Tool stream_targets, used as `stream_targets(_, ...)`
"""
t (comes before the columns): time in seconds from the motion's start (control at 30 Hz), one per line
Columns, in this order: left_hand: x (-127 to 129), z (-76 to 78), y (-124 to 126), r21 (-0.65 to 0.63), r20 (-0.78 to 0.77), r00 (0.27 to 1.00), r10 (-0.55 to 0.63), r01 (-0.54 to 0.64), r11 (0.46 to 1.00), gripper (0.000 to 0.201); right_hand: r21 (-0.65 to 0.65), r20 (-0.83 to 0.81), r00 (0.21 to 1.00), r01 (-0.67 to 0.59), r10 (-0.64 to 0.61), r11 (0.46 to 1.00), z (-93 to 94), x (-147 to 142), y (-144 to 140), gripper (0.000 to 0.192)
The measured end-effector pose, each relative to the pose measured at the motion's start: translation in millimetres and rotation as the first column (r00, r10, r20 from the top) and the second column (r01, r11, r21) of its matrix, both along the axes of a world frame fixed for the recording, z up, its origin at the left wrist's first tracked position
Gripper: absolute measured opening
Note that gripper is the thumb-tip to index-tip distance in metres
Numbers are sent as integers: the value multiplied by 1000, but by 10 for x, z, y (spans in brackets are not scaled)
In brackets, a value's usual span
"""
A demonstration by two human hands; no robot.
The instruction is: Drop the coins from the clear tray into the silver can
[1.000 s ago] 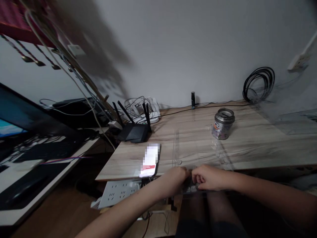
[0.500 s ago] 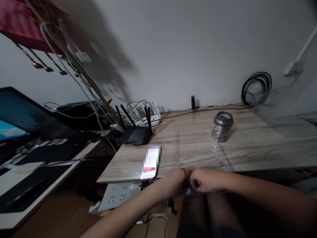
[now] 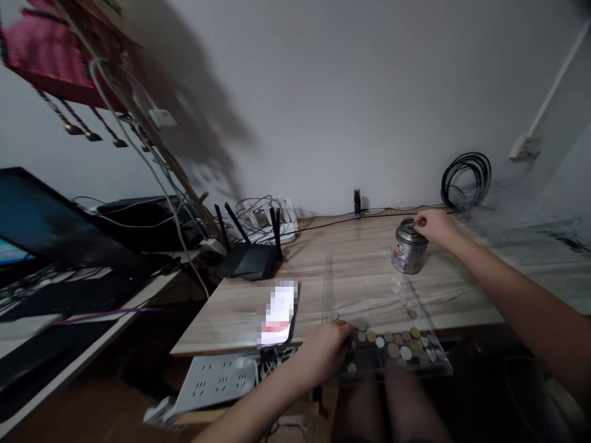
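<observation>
Now | one tin [image 3: 409, 247]: right hand [image 3: 434, 225] fingers pinched atop | one coin tray [image 3: 392, 351]: left hand [image 3: 329, 349] gripping

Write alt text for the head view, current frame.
The right hand is at the top of a metal can on a wooden desk, while the left hand rests on a clear tray of coins at the front edge. A phone and black router lie left.

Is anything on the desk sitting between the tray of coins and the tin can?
Nothing visible does. Between the coins in the clear tray and the tin can lies only empty tray over desk. The right hand is at the can's top; the left hand rests by the coins.
</observation>
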State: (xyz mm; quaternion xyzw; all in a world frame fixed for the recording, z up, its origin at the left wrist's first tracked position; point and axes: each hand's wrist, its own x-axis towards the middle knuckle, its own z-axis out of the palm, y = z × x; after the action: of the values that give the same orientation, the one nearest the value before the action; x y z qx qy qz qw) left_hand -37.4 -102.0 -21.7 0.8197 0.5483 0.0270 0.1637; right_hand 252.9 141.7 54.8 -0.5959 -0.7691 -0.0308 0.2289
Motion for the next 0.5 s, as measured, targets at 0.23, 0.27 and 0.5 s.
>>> stream_targets(0.23,-43,-23,8,-17,63,998,15,-14,1000,17,-144,207,976,105,-73,984,74,-130,162,17)
stream_targets(0.27,-41,-26,13,-17,67,998,15,-14,1000,17,-161,226,972,109,-70,981,103,-146,160,17)
stream_targets(0.5,-11,-52,56,-8,147,987,62,-62,998,19,-143,250,966,105,-67,984,145,-110,114,16)
